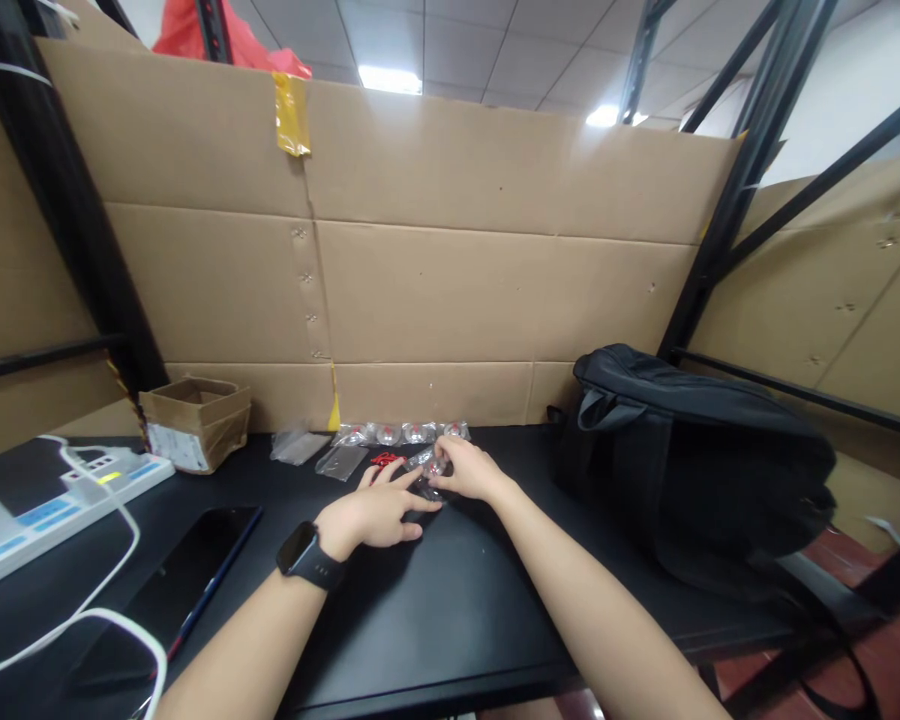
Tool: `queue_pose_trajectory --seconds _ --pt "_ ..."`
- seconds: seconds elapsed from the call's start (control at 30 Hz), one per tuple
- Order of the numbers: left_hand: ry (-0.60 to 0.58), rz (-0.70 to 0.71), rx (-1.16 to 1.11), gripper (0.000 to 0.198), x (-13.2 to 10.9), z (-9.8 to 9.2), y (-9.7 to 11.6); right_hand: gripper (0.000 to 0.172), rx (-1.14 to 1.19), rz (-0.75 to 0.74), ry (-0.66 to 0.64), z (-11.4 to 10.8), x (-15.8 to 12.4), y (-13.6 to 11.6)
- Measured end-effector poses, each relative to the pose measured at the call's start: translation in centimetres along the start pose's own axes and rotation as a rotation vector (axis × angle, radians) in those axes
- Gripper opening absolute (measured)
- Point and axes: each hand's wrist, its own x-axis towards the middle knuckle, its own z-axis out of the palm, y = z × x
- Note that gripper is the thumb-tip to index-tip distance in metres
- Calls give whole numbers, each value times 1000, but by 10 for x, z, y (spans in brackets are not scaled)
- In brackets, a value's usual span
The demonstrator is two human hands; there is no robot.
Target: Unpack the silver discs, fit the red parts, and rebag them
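Note:
My left hand (375,513), with a black watch on its wrist, lies on the black table (450,600) with fingers stretched toward a small clear plastic bag (429,466). My right hand (469,468) pinches that bag from the right. A small red piece (384,459) lies just left of the bag. Behind them, a row of small clear packets with red contents (401,433) lines the cardboard wall. Two flat clear bags (322,452) lie to the left of the row.
A black backpack (690,470) lies on the table's right side. A small open cardboard box (195,420) stands at the back left. A white power strip (52,500) with a white cable and a dark phone (195,560) lie at the left. Cardboard walls (435,280) close in the desk.

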Motion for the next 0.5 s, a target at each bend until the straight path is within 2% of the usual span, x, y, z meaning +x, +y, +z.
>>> queue_pose_trajectory --seconds 0.1,0.33,0.43,0.5 --pt "-35 10 -15 51 -1 -1 3 33 41 -38 -28 -3 -3 5" --pt "-70 34 -25 51 -2 -2 4 27 -95 59 38 5 -2 -9" --pt "-2 71 -23 38 -1 -6 0 37 21 23 0 -1 0 -4" --pt "105 121 -33 31 -1 -9 -1 47 185 -41 -117 -13 -1 6"
